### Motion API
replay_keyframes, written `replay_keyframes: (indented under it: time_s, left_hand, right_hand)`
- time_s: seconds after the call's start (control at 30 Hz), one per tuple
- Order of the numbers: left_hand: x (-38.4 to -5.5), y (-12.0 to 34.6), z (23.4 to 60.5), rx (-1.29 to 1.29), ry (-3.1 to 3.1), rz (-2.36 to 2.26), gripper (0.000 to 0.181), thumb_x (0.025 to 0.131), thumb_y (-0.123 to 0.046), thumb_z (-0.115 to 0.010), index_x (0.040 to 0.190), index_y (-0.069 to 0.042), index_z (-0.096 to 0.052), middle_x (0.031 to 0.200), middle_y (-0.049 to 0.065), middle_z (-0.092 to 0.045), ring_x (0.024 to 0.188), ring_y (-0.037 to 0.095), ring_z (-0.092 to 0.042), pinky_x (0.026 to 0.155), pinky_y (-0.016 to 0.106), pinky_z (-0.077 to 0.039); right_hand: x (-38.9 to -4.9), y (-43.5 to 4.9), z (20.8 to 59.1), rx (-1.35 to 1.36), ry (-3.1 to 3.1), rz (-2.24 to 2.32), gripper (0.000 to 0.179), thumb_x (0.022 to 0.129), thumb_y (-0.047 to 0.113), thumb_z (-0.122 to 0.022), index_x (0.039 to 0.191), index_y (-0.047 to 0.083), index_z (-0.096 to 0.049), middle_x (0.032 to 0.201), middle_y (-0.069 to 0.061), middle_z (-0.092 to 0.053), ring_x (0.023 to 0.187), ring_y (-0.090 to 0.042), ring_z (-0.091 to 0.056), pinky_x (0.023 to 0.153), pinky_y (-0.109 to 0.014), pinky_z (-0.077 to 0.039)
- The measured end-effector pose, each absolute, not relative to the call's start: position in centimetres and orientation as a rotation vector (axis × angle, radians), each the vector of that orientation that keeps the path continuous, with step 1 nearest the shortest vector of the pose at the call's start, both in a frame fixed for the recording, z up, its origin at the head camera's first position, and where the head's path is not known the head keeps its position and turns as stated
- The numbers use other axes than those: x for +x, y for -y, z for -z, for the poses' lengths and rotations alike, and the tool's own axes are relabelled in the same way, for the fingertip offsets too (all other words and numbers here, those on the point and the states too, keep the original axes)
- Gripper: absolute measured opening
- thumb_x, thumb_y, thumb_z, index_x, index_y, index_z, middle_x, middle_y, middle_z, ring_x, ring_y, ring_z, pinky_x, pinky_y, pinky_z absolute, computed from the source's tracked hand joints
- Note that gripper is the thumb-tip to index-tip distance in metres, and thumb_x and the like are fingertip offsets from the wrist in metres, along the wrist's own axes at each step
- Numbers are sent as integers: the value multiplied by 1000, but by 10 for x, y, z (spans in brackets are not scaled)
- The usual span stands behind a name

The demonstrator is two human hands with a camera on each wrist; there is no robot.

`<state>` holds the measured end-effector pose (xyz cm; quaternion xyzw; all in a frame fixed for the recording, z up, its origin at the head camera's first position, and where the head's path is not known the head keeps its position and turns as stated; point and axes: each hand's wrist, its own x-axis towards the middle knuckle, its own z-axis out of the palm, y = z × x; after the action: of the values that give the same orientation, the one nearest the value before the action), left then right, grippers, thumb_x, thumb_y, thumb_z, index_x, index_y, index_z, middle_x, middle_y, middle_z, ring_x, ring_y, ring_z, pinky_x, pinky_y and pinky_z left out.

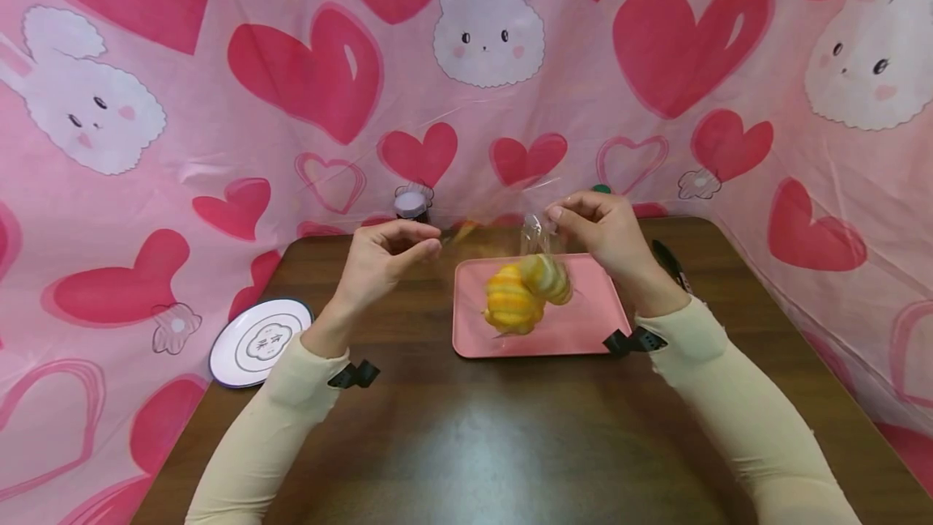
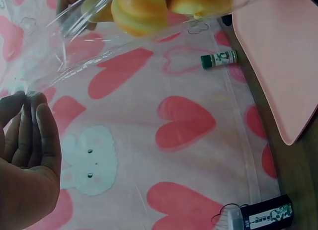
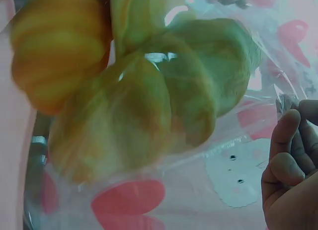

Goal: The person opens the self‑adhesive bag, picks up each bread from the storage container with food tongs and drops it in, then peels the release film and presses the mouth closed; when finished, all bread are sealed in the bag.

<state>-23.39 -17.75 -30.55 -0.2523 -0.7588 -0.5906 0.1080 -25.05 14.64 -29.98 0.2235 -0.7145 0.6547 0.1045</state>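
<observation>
Between the two raised hands hangs a clear plastic bag [image 2: 74, 56]. Inside it are bread rolls: a yellow-orange striped roll [image 1: 513, 300] and a greenish striped roll [image 1: 548, 278], over the pink tray in the head view. The left hand [image 1: 379, 262] pinches one upper part of the bag between thumb and fingertips, which the left wrist view also shows. On the other side, the right hand [image 1: 608, 235] pinches the bag with thumb and forefinger. Close up in the right wrist view, the rolls [image 3: 114, 120] press together under shiny film.
A pink tray [image 1: 576, 339] lies on the brown table [image 1: 466, 436]. At the left edge is a white plate [image 1: 248, 355]. Along the back stand a light-lidded dark container [image 1: 411, 204] and a green-capped bottle [image 2: 218, 59]. A black pen-like object [image 1: 669, 262] lies beyond the right wrist.
</observation>
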Motion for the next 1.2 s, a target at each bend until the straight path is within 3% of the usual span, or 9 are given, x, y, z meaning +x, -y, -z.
replay_keyframes:
  time_s: [0.17, 0.4, 0.53, 0.67, 0.87, 1.0, 1.2]
  left_hand:
    - [-235, 176, 307, -753, 2262, 1721, 23, 85, -11, -79, 105, 0, -75, 82, -12, -74, 73, 32, -65, 61, 22, -55]
    - [-234, 174, 307, -759, 2357, 1668, 26, 84, -17, -81, 107, -6, -76, 89, -7, -75, 75, 17, -69, 66, 26, -58]
    - [-234, 174, 308, -735, 2393, 1615, 18, 87, -18, -78, 103, -10, -77, 91, 4, -75, 73, 19, -65, 63, 27, -56]
    - [-235, 175, 306, -708, 2390, 1600, 15, 88, -19, -77, 100, -10, -77, 88, 13, -73, 72, 19, -63, 61, 26, -54]
    - [-236, 182, 299, -661, 2326, 1619, 17, 87, -21, -78, 98, -7, -76, 81, -3, -72, 73, 21, -65, 63, 23, -54]
    - [-237, 184, 295, -645, 2295, 1645, 20, 87, -21, -78, 101, -6, -76, 81, -11, -71, 72, 19, -66, 64, 22, -56]
    - [-239, 185, 291, -663, 2305, 1656, 22, 87, -20, -78, 102, -4, -76, 81, -11, -71, 72, 20, -67, 66, 23, -57]
  right_hand:
    - [-246, -147, 293, 681, 2051, -1909, 9, 91, 9, -71, 92, 1, -76, 74, 4, -71, 60, -13, -62, 57, -22, -55]
    - [-244, -147, 288, 650, 2008, -1931, 7, 91, 6, -71, 91, 1, -76, 73, 1, -72, 64, -13, -64, 59, -21, -56]
    - [-243, -148, 286, 680, 2000, -1925, 12, 90, 5, -71, 95, -6, -74, 76, 0, -74, 63, -13, -63, 59, -21, -55]
    - [-242, -153, 285, 649, 2081, -1828, 16, 90, 10, -73, 97, -4, -76, 76, 5, -74, 63, -12, -61, 53, -19, -50]
    - [-242, -164, 286, 548, 2205, -1722, 24, 89, 21, -76, 101, 1, -77, 80, 6, -76, 62, -18, -55, 45, -23, -37]
    - [-243, -169, 286, 507, 2235, -1734, 27, 89, 23, -76, 104, 1, -77, 85, 5, -77, 61, -18, -54, 46, -23, -39]
    - [-245, -173, 287, 533, 2300, -1699, 21, 89, 21, -76, 104, 7, -78, 84, 5, -77, 62, -16, -58, 49, -23, -45]
